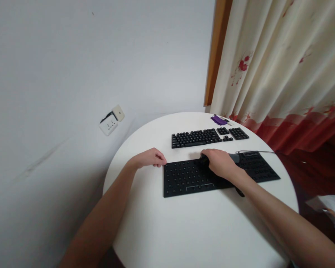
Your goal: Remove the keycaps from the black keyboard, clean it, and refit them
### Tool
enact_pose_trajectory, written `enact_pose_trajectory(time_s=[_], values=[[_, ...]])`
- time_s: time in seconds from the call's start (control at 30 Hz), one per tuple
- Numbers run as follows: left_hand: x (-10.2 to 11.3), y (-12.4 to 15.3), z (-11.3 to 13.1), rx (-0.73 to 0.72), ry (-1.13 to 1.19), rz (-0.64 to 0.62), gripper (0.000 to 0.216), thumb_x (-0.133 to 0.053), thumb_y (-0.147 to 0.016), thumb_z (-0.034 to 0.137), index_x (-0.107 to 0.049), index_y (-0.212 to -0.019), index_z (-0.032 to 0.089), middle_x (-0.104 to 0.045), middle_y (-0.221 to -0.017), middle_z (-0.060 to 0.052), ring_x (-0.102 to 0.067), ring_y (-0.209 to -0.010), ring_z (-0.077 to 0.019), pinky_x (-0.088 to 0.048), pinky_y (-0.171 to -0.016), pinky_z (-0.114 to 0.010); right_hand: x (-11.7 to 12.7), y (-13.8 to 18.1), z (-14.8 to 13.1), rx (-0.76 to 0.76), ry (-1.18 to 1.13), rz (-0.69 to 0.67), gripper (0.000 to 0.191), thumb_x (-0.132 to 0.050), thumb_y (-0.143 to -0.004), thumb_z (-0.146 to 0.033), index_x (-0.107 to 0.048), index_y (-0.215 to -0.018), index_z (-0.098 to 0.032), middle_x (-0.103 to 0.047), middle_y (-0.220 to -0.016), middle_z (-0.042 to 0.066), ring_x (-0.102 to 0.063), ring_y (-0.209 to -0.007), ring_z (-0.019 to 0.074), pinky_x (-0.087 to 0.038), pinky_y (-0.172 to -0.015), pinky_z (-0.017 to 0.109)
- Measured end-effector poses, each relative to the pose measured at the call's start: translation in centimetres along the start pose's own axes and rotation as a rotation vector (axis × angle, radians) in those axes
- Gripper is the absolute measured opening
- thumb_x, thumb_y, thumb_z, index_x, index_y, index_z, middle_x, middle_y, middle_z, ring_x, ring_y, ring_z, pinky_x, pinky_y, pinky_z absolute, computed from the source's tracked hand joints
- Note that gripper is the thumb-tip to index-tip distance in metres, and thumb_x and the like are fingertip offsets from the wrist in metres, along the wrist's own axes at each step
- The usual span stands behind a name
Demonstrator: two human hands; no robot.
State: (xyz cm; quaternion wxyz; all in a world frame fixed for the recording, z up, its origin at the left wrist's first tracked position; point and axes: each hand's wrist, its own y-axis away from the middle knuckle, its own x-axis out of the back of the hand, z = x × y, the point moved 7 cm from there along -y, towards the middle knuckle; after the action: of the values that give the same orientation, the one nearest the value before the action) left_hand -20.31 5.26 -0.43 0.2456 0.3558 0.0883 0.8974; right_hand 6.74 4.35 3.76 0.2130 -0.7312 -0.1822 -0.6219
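Keyboard base [181, 178] flat on the tabletop [156, 230], seemingly being gone over with a handheld tool [235, 158]
Left hand [153, 158] pinches its far left corner; right hand [219, 162] wraps the dark tool, its kind hidden, over the middle; a next pass would call for that corner held steady; matte black slab, rows of small studs, blocky black keycaps [195, 138] laid out behind, soft purple cloth [218, 120] crumpled near the rim

The keyboard base [184, 178] lay on the counter [195, 227], the keycaps [205, 137] behind it. A cloth [219, 120] sat behind the keycaps, near the counter's right rear edge. Beyond hung a curtain [279, 74]; a wall socket [108, 125] was to the left.
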Motion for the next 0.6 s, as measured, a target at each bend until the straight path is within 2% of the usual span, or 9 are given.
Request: enact_pose_trajectory(time_s=[0.1,0.17,0.27,0.33,0.4,0.5,0.6], values=[[0.0,-0.1,-0.2,0.000,0.005,0.003,0.025,-0.070,-0.074,0.038,-0.078,-0.082,0.016,-0.068,-0.066,-0.004,-0.059,-0.064,-0.0143,-0.044,-0.059,-0.023,0.7,0.1,2.2,-0.138,0.050,0.015,0.043,-0.047,-0.077,0.000,-0.067,-0.110,-0.019,-0.073,-0.105,0.012,-0.068,-0.096,0.0283,-0.045,-0.077,0.034],[0.0,-0.2,-0.3,0.000,0.007,0.001,0.025,-0.070,-0.074,0.038,-0.078,-0.082,0.016,-0.068,-0.066,-0.004,-0.059,-0.064,-0.0143,-0.044,-0.059,-0.023,1.1,0.0,2.4,-0.155,0.013,0.082,0.047,-0.046,-0.078,0.000,-0.065,-0.116,-0.018,-0.072,-0.110,0.012,-0.067,-0.100,0.0276,-0.046,-0.081,0.034],[0.0,-0.2,-0.3,-0.003,0.006,-0.004,0.026,-0.070,-0.074,0.038,-0.078,-0.083,0.015,-0.068,-0.066,-0.004,-0.059,-0.064,-0.0141,-0.043,-0.058,-0.022,0.8,-0.3,0.0,0.027,-0.103,0.140,0.056,-0.045,-0.075,0.003,-0.062,-0.123,-0.019,-0.070,-0.120,0.009,-0.063,-0.110,0.0239,-0.044,-0.091,0.033],[0.0,-0.2,-0.2,-0.001,0.001,-0.006,0.026,-0.070,-0.073,0.038,-0.078,-0.082,0.016,-0.068,-0.065,-0.004,-0.059,-0.064,-0.0139,-0.043,-0.059,-0.022,0.1,-0.3,-2.1,0.178,-0.140,0.093,0.057,-0.046,-0.073,0.005,-0.064,-0.121,-0.019,-0.070,-0.119,0.008,-0.062,-0.111,0.0223,-0.042,-0.094,0.032],[0.0,-0.1,-0.1,0.002,-0.003,-0.005,0.026,-0.070,-0.073,0.039,-0.078,-0.082,0.016,-0.068,-0.065,-0.003,-0.059,-0.063,-0.0137,-0.043,-0.058,-0.022,-0.5,-0.3,-3.0,0.224,-0.140,0.051,0.054,-0.046,-0.074,0.004,-0.065,-0.118,-0.019,-0.071,-0.116,0.008,-0.063,-0.109,0.0221,-0.042,-0.093,0.031],[0.0,-0.2,-0.3,0.001,-0.004,-0.002,0.027,-0.069,-0.074,0.040,-0.078,-0.082,0.016,-0.067,-0.064,-0.003,-0.058,-0.063,-0.0138,-0.042,-0.057,-0.022,-0.3,-0.3,-1.6,0.114,-0.108,0.036,0.050,-0.047,-0.074,0.003,-0.066,-0.114,-0.020,-0.072,-0.112,0.008,-0.064,-0.105,0.0229,-0.043,-0.087,0.030],[0.1,-0.2,-0.5,0.007,-0.015,0.000,0.027,-0.069,-0.075,0.042,-0.078,-0.082,0.017,-0.068,-0.065,-0.003,-0.058,-0.063,-0.0140,-0.042,-0.057,-0.022,0.3,0.1,1.6,-0.041,-0.044,0.002,0.047,-0.047,-0.074,0.001,-0.067,-0.111,-0.021,-0.073,-0.109,0.010,-0.066,-0.099,0.0248,-0.044,-0.078,0.030]])
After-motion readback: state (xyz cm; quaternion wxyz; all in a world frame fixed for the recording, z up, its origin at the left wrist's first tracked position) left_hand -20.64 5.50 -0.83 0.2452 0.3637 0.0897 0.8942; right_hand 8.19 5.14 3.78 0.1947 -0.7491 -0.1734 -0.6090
